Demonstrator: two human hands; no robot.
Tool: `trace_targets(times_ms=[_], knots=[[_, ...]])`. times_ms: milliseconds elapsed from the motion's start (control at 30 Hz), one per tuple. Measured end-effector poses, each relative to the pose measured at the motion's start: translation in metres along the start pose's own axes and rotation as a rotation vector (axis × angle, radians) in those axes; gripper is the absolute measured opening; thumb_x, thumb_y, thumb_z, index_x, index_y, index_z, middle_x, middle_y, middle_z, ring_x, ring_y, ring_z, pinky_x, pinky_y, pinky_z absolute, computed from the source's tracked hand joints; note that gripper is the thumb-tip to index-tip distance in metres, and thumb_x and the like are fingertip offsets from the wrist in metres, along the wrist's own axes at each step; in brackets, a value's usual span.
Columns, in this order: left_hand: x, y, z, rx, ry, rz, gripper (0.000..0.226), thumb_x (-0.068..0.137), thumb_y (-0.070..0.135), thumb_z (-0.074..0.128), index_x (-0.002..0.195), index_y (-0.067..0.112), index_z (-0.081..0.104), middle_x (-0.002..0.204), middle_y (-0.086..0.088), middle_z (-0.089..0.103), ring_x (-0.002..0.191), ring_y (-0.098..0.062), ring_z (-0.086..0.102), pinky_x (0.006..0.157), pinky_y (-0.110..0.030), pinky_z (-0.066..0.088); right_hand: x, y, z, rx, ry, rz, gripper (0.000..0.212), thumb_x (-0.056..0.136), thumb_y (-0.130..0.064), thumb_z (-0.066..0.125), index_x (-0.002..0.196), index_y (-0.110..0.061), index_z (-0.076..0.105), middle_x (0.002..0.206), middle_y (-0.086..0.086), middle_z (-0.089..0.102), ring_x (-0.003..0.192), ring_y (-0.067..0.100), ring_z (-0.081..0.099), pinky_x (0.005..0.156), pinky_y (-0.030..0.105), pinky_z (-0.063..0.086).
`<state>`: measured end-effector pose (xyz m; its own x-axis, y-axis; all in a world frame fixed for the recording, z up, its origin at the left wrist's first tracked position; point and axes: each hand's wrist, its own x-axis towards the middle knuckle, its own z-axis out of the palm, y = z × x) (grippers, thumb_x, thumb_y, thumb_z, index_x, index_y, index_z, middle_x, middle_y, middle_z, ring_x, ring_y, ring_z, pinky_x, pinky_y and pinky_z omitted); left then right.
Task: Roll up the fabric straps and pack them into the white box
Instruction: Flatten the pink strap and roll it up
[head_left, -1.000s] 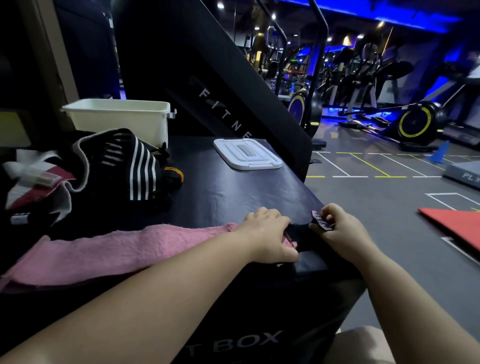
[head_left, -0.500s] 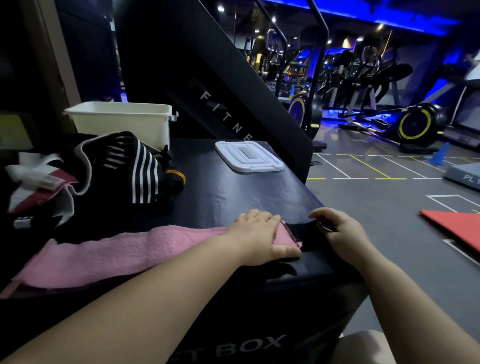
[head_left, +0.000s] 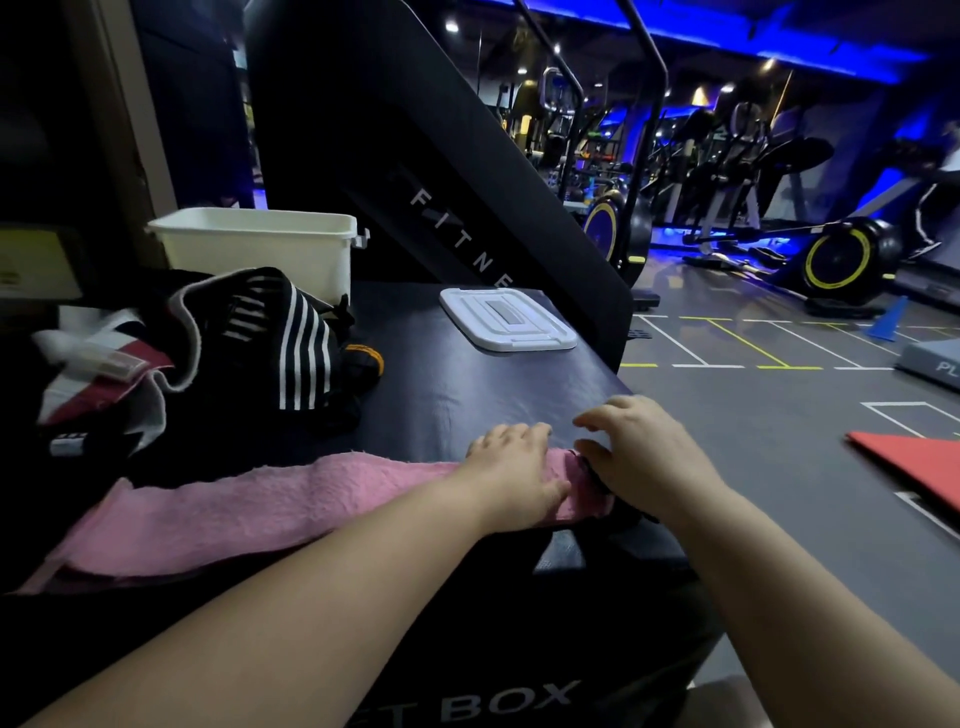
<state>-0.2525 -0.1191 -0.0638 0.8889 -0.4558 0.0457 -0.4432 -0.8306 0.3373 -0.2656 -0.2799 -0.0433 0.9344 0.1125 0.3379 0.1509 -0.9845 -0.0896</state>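
Observation:
A long pink fabric strap (head_left: 249, 514) lies flat across the black padded box top (head_left: 467, 395). My left hand (head_left: 514, 473) presses its fingers flat on the strap near its right end. Right beside it, my right hand (head_left: 639, 457) curls over the strap's dark end piece, which is folded back onto the pink fabric and mostly hidden under the hand. The white box (head_left: 260, 249) stands open at the back left. Its white lid (head_left: 506, 319) lies flat on the box top, apart from it.
A heap of black, white-striped and red straps (head_left: 208, 358) lies between the white box and the pink strap. A black slanted machine panel (head_left: 415, 171) rises behind. The box top's edge drops to the gym floor on the right, where a red mat (head_left: 914, 467) lies.
My right hand has moved left from the box corner and folded the strap's dark end over onto the pink fabric. My left hand shifted slightly left along the strap.

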Motion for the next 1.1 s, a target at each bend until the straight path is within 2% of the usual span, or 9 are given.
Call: trace_targets(times_ms=[133,267,500,700,867,1000,1100], knots=[[0.000,-0.003,0.003,-0.009,0.046,-0.053,0.066,0.091,0.053,0.052,0.141,0.014,0.035,0.145,-0.009,0.039,0.136,-0.029,0.031,0.111,-0.038,0.025,0.000,-0.006,0.021,0.035,-0.130,0.079,0.031,0.095,-0.040,0.051,0.122,-0.029,0.063,0.121,0.002,0.060,0.118,0.025,0.052,0.093,0.034,0.043],[-0.001,-0.005,0.004,-0.007,0.059,-0.089,0.065,0.088,0.057,0.054,0.134,0.012,0.041,0.138,-0.010,0.043,0.131,-0.029,0.035,0.108,-0.039,0.029,-0.003,-0.002,0.027,-0.022,-0.150,0.086,0.031,0.098,-0.045,0.041,0.119,-0.035,0.061,0.119,0.000,0.057,0.116,0.025,0.051,0.093,0.037,0.043],[-0.007,-0.013,0.003,-0.026,0.105,-0.098,0.041,0.097,0.042,0.045,0.128,0.016,0.049,0.130,-0.010,0.047,0.126,-0.030,0.038,0.105,-0.038,0.031,-0.005,-0.003,0.031,-0.021,-0.137,0.073,0.028,0.099,-0.043,0.040,0.117,-0.032,0.058,0.118,-0.003,0.057,0.114,0.024,0.050,0.094,0.039,0.041],[-0.013,-0.017,0.001,-0.040,0.143,-0.115,0.046,0.090,0.052,0.055,0.120,0.017,0.047,0.128,-0.007,0.049,0.124,-0.027,0.040,0.103,-0.036,0.033,-0.009,-0.003,0.031,0.005,-0.098,0.080,0.025,0.099,-0.041,0.042,0.115,-0.029,0.057,0.119,-0.005,0.059,0.113,0.023,0.051,0.093,0.039,0.040],[-0.016,-0.033,-0.008,0.057,0.146,-0.182,0.061,0.078,0.074,0.053,0.110,0.022,0.051,0.122,-0.003,0.051,0.120,-0.028,0.045,0.100,-0.039,0.036,-0.010,-0.003,0.031,-0.002,-0.100,0.076,0.022,0.099,-0.040,0.040,0.113,-0.032,0.056,0.116,-0.005,0.058,0.111,0.023,0.051,0.089,0.038,0.039],[-0.018,-0.042,-0.010,0.011,0.165,-0.157,0.054,0.079,0.071,0.055,0.103,0.022,0.049,0.118,-0.001,0.053,0.114,-0.027,0.047,0.095,-0.039,0.040,-0.009,-0.004,0.031,-0.002,-0.107,0.078,0.023,0.099,-0.040,0.040,0.114,-0.033,0.056,0.115,-0.005,0.057,0.111,0.023,0.050,0.089,0.038,0.038],[-0.021,-0.043,-0.012,-0.029,0.253,-0.101,0.044,0.079,0.064,0.061,0.094,0.025,0.048,0.107,0.003,0.057,0.107,-0.025,0.050,0.090,-0.035,0.040,-0.010,-0.004,0.032,0.001,-0.100,0.084,0.022,0.099,-0.040,0.041,0.114,-0.032,0.055,0.116,-0.005,0.058,0.111,0.023,0.051,0.089,0.038,0.038]])
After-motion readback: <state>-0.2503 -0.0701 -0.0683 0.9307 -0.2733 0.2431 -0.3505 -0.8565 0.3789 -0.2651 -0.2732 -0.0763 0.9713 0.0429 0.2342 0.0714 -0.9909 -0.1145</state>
